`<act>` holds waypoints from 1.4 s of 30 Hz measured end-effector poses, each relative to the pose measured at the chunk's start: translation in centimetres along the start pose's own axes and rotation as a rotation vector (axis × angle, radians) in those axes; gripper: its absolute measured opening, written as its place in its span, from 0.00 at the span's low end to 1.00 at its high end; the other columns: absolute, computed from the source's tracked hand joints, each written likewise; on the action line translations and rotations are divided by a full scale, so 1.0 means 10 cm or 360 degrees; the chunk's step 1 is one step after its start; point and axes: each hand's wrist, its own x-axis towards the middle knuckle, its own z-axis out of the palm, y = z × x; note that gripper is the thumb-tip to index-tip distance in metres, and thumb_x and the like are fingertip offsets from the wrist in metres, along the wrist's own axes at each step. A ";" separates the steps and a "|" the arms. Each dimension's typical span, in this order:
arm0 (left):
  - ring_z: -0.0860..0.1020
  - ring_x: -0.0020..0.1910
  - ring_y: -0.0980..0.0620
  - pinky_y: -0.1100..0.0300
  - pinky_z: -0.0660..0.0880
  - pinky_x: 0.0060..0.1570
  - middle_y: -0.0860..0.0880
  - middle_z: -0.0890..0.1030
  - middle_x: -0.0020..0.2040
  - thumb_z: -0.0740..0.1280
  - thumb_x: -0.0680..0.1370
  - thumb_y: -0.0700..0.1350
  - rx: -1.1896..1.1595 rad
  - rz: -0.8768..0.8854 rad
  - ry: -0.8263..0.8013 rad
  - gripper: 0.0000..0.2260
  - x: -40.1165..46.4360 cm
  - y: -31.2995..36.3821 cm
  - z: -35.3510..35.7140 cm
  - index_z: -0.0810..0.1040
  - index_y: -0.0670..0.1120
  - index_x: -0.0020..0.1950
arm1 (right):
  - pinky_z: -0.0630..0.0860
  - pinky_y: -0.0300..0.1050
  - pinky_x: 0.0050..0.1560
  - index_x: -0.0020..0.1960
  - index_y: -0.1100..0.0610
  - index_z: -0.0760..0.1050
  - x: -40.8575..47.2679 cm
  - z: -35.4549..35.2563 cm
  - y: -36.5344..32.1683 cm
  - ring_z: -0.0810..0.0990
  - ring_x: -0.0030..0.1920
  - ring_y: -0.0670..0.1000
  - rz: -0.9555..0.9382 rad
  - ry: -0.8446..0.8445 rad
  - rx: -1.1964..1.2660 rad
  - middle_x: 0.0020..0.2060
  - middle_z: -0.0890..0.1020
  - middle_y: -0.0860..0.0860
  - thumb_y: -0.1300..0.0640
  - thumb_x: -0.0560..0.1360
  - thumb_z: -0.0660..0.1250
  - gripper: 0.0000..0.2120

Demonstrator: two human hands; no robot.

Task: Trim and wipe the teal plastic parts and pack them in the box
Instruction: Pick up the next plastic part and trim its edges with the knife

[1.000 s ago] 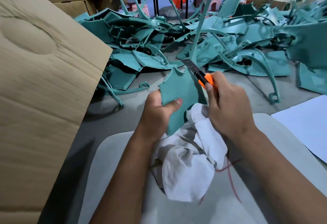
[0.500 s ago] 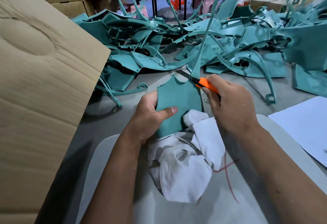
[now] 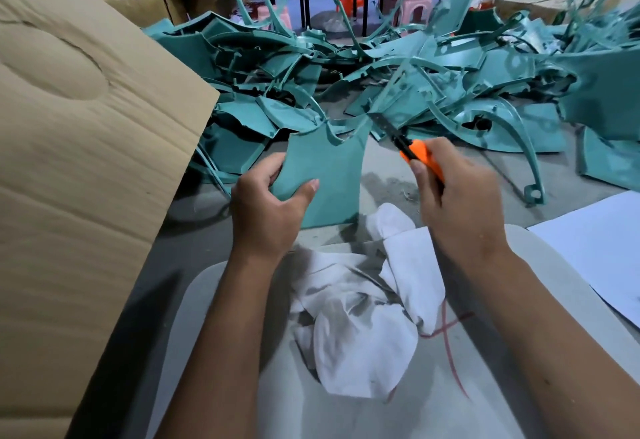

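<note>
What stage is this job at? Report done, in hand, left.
Done: nothing visibly packed; the box's inside is hidden. In hand: left hand holds one teal part, right hand works the orange knife at its top corner. Left: wiping with the white cloth, packing, then the teal pile.

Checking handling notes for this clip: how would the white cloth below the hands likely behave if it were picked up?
The white cloth lies crumpled in soft folds, so it would probably hang limp and floppy. It looks thin, likely light for its size. A loose red thread trails beside it and might come along or snag.
</note>
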 end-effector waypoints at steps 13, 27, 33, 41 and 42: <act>0.86 0.47 0.54 0.54 0.84 0.47 0.57 0.87 0.48 0.76 0.72 0.40 -0.0248 0.0062 -0.0287 0.15 -0.01 0.11 -0.14 0.85 0.56 0.54 | 0.57 0.47 0.33 0.54 0.57 0.72 0.05 -0.09 0.17 0.69 0.31 0.58 0.0236 0.0235 -0.0219 0.33 0.71 0.48 0.52 0.86 0.59 0.09; 0.83 0.56 0.51 0.62 0.78 0.51 0.48 0.85 0.56 0.77 0.67 0.41 -0.0721 -0.0250 -0.1102 0.24 -0.05 0.04 -0.24 0.82 0.49 0.62 | 0.71 0.52 0.32 0.58 0.55 0.74 0.04 0.00 0.19 0.74 0.31 0.60 0.0172 -0.0202 -0.0198 0.32 0.77 0.54 0.53 0.84 0.63 0.07; 0.84 0.56 0.50 0.45 0.79 0.61 0.51 0.87 0.53 0.74 0.69 0.53 -0.0227 -0.0409 -0.0642 0.17 -0.17 0.06 0.25 0.83 0.50 0.56 | 0.63 0.49 0.34 0.53 0.52 0.72 0.02 0.05 0.23 0.69 0.34 0.60 0.0303 -0.0514 -0.0554 0.33 0.72 0.53 0.48 0.83 0.61 0.07; 0.82 0.39 0.52 0.56 0.79 0.41 0.49 0.85 0.39 0.71 0.74 0.52 -0.0122 -0.0312 -0.0096 0.12 -0.22 0.15 0.50 0.82 0.44 0.42 | 0.68 0.51 0.35 0.53 0.52 0.73 0.03 0.03 0.18 0.75 0.38 0.63 0.0234 -0.0524 -0.0431 0.36 0.77 0.54 0.51 0.83 0.62 0.05; 0.84 0.41 0.51 0.53 0.81 0.42 0.49 0.86 0.40 0.70 0.74 0.53 -0.0247 -0.0377 -0.0027 0.12 -0.21 0.16 0.50 0.83 0.44 0.43 | 0.69 0.52 0.35 0.54 0.52 0.74 0.02 0.02 0.16 0.76 0.38 0.63 0.0214 -0.0474 -0.0357 0.36 0.79 0.55 0.51 0.83 0.62 0.05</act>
